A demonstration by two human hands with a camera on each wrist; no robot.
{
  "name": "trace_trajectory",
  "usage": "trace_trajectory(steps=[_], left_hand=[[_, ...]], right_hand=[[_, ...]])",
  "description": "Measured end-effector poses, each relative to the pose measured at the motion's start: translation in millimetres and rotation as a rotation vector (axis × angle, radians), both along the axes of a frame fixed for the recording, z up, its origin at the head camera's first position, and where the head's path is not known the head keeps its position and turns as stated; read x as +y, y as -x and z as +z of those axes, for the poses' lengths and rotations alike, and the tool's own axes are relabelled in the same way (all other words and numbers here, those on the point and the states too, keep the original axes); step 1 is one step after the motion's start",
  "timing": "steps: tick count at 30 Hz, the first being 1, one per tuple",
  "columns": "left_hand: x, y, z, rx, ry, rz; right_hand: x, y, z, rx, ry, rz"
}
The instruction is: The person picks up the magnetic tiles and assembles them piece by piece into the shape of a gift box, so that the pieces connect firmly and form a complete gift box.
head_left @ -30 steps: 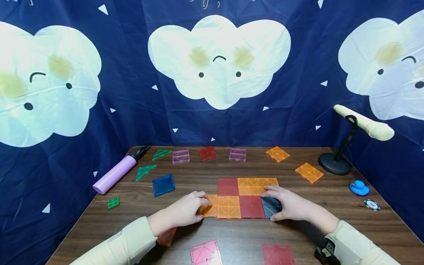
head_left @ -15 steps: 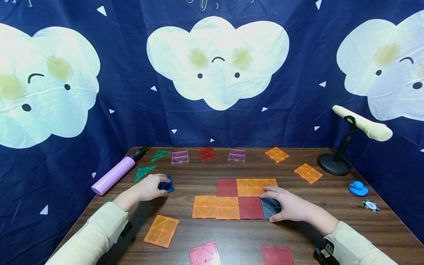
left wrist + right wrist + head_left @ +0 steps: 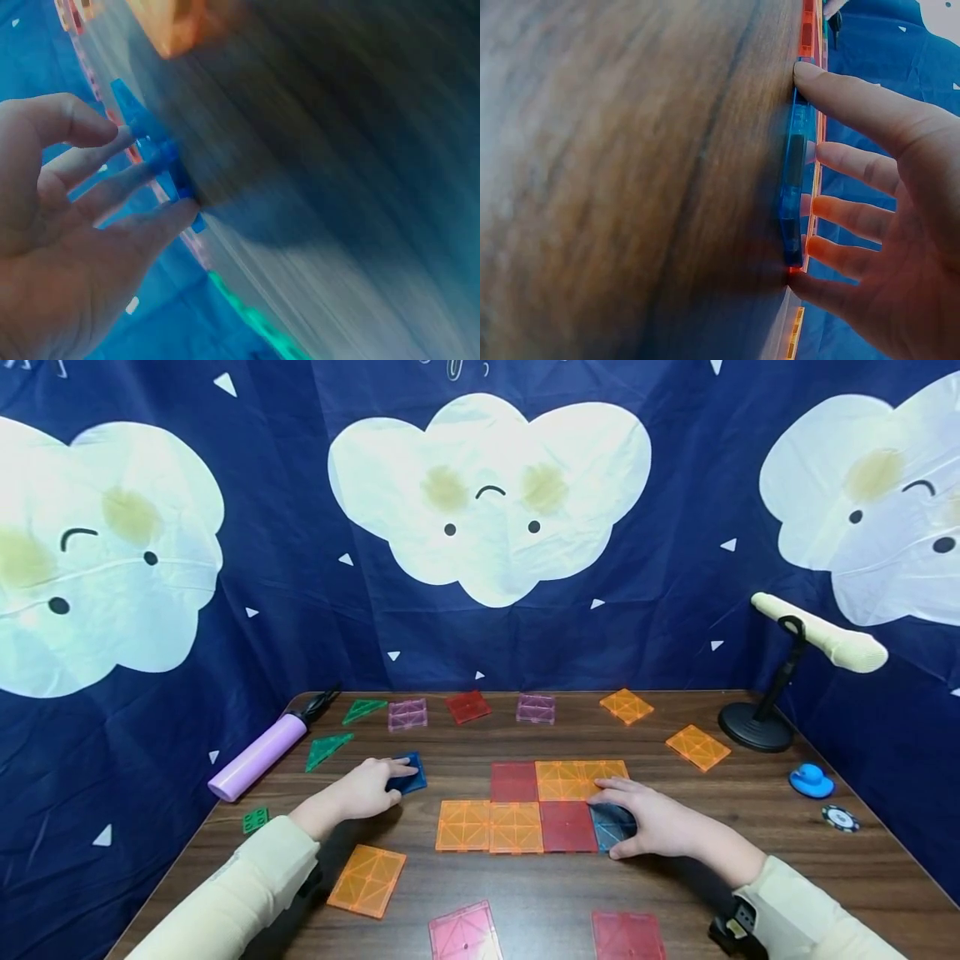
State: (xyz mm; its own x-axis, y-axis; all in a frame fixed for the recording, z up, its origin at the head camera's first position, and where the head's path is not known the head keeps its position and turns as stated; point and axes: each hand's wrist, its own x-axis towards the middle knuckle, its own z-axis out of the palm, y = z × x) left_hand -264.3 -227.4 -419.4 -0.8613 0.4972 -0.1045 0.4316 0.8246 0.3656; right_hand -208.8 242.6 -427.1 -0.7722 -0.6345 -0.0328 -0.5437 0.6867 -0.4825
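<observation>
In the head view my left hand [image 3: 366,790] grips a dark blue square magnetic tile [image 3: 415,776], left of the joined tiles. The left wrist view has this blue tile [image 3: 127,101] at the fingertips, blurred. My right hand [image 3: 663,822] spans another blue tile [image 3: 609,828] at the right end of the near row, thumb at its near edge. In the right wrist view the thumb meets one end of that tile [image 3: 791,180]. Beside it lie a red tile [image 3: 568,827] and two orange tiles [image 3: 516,827]. Behind them, a red tile [image 3: 513,782] adjoins orange ones [image 3: 561,781].
Nearer me are a loose orange tile [image 3: 367,881], a pink tile [image 3: 467,933] and a red tile [image 3: 628,935]. Green triangles [image 3: 327,749] and a lilac pump [image 3: 258,756] stand left. A microphone stand [image 3: 757,727], blue duck [image 3: 812,780] and poker chip [image 3: 841,817] are right.
My left hand left the near row's leftmost orange tile, reached back-left to the blue tile, and has moved it rightward. My right hand stays in place at its blue tile.
</observation>
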Motion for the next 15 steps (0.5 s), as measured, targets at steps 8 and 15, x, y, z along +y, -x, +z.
trace_trajectory(steps=[8, 15], left_hand=[[34.1, 3.2, -2.5, -0.004, -0.010, -0.072], [69.1, 5.5, 1.9, -0.039, 0.010, -0.132]], right_hand=[[0, 0.7, 0.1, 0.002, 0.004, 0.010], [1, 0.0, 0.2, -0.010, 0.004, 0.003]])
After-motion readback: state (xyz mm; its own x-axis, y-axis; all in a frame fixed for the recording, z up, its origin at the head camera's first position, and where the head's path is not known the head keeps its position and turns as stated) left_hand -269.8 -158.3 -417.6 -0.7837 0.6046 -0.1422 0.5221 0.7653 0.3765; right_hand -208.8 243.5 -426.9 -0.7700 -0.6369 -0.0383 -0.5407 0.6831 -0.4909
